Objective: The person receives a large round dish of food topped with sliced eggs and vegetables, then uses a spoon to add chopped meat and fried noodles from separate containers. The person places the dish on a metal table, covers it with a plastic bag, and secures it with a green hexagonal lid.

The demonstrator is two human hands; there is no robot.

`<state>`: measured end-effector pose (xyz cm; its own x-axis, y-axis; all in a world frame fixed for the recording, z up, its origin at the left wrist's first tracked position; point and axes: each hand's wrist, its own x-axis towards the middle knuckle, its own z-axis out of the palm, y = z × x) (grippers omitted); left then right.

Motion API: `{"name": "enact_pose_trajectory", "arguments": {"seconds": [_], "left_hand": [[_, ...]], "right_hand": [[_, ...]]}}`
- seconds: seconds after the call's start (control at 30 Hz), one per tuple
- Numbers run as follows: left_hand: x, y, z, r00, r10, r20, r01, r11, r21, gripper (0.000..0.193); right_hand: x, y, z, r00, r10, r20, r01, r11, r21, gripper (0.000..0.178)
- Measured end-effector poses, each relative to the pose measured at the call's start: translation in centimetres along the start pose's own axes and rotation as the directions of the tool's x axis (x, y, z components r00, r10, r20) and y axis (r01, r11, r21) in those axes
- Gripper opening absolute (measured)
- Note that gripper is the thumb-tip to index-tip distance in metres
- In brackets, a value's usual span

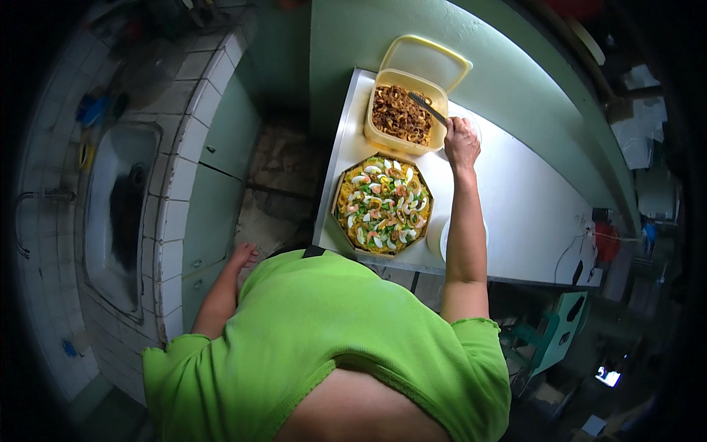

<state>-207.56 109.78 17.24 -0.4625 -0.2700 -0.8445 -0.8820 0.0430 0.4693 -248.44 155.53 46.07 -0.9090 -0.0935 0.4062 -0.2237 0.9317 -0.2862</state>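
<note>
My right hand [462, 142] is closed round the handle of dark tongs [429, 109]. Their ridged end reaches over a yellow plastic tub [402, 143], above brown crispy fried bits [398, 116] that fill it. The tub's lid [428, 60] leans up behind it. Nearer to me, an octagonal tray [359, 249] holds a yellow noodle dish [381, 205] topped with egg slices, greens and pink pieces. My left hand [245, 255] hangs low beside my body, fingers loosely apart, holding nothing.
The tub and tray stand on a white table [530, 199] along a green wall [342, 44]. A white round container [436, 237] is partly hidden by my right forearm. To the left are a tiled counter [173, 199] and a metal sink [110, 221]. A green chair [557, 331] stands at the right.
</note>
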Motion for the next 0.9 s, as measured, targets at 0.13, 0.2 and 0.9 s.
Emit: {"name": "enact_pose_trajectory", "arguments": {"seconds": [0.13,0.2,0.9], "left_hand": [[-0.7,0.6,0.6,0.999,-0.047,0.008,0.047,0.999,0.021,0.033],[-1.2,0.8,0.8,0.999,-0.050,0.010,0.050,0.998,0.040,0.033],[-4.0,-7.7,-1.8,0.999,-0.002,-0.043,0.006,0.995,0.103,0.038]], "right_hand": [[-1.0,0.5,-0.6,0.998,0.032,0.054,-0.034,0.999,0.037,0.028],[-1.1,0.6,-0.6,0.967,0.122,0.224,-0.087,0.983,-0.159,0.030],[4.6,-1.9,1.1,0.933,0.087,0.350,-0.026,0.984,-0.175,0.026]]}}
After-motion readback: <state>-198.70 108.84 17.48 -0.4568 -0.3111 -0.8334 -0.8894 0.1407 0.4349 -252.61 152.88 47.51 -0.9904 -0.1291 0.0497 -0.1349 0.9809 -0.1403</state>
